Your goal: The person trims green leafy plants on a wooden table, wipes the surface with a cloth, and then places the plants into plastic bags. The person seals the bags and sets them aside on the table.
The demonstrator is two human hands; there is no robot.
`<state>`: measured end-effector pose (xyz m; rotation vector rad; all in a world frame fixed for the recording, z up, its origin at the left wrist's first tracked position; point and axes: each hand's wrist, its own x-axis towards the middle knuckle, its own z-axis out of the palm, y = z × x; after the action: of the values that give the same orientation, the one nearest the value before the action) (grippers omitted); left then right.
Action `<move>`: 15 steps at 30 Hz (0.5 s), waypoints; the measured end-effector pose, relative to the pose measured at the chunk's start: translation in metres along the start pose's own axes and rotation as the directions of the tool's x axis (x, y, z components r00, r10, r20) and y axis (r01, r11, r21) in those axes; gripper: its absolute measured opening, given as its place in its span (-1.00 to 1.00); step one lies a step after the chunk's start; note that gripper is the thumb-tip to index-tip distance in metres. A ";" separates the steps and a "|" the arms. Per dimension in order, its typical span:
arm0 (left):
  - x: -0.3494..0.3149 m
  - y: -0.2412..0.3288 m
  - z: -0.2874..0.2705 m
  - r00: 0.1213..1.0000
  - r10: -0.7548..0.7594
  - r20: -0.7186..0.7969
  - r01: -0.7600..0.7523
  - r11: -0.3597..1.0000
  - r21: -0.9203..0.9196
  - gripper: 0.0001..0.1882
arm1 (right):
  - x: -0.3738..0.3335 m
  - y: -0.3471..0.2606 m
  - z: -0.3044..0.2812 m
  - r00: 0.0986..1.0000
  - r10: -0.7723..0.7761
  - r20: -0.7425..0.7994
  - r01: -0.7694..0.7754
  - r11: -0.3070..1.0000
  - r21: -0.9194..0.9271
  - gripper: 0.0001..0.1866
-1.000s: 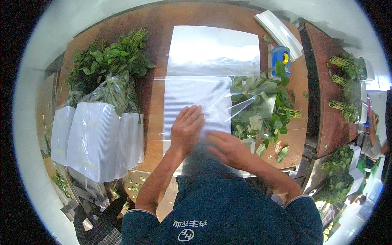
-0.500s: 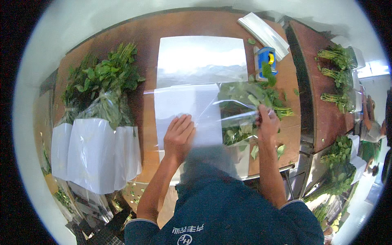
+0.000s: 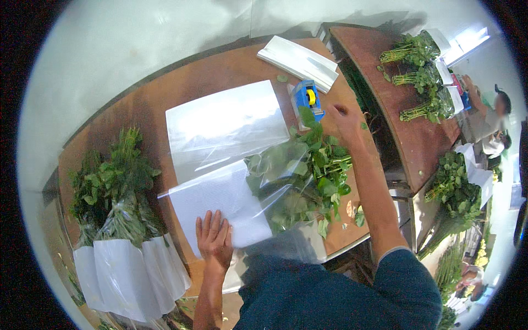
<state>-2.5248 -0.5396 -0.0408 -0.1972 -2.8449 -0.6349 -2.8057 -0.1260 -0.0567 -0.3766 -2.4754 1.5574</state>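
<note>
My left hand [image 3: 214, 239] lies flat, fingers a little apart, on white corrugated paper [image 3: 214, 198] at the table's near edge. Clear plastic film covers this paper and the leafy green stems [image 3: 286, 181] beside it, whose cut ends point right. My right hand [image 3: 346, 125] is at the near right side of a blue tape dispenser [image 3: 302, 97] with a yellow core. Its fingers are curled together; whether tape is between them I cannot make out. A stack of clear film sheets [image 3: 225, 118] lies beyond the paper.
Wrapped leafy bunches [image 3: 124, 275] in white paper sit at the left edge. Folded white sheeting [image 3: 297, 61] lies at the back. Across a gap, a second brown table [image 3: 374, 71] bears several bunches. Other people are at the far right.
My right hand has let go of the film over the stems and moved away to the tape dispenser. My left hand stays pressed on the paper. The view has turned to the right.
</note>
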 end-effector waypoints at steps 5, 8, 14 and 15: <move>-0.003 -0.004 0.006 0.998 0.028 -0.054 -0.031 0.998 -0.055 -0.84 | 0.065 0.007 0.031 0.949 0.056 0.310 0.049 0.946 -0.321 -0.56; -0.004 -0.005 0.007 0.998 0.026 -0.048 -0.030 0.996 -0.088 -0.83 | 0.059 -0.001 0.027 0.941 0.081 0.330 -0.033 0.988 -0.149 -0.53; -0.001 -0.005 0.004 0.999 0.028 -0.018 -0.029 0.998 -0.056 -0.81 | -0.029 0.004 -0.022 0.915 0.261 0.309 -0.313 0.940 0.132 -0.56; -0.001 -0.004 0.003 1.000 0.019 -0.008 -0.019 0.998 -0.055 -0.80 | -0.042 0.014 -0.022 0.905 0.305 0.296 -0.360 0.921 0.153 -0.58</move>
<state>-2.5255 -0.5424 -0.0452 -0.2303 -2.8168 -0.7085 -2.7582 -0.1148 -0.0610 -0.6220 -2.5067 2.1079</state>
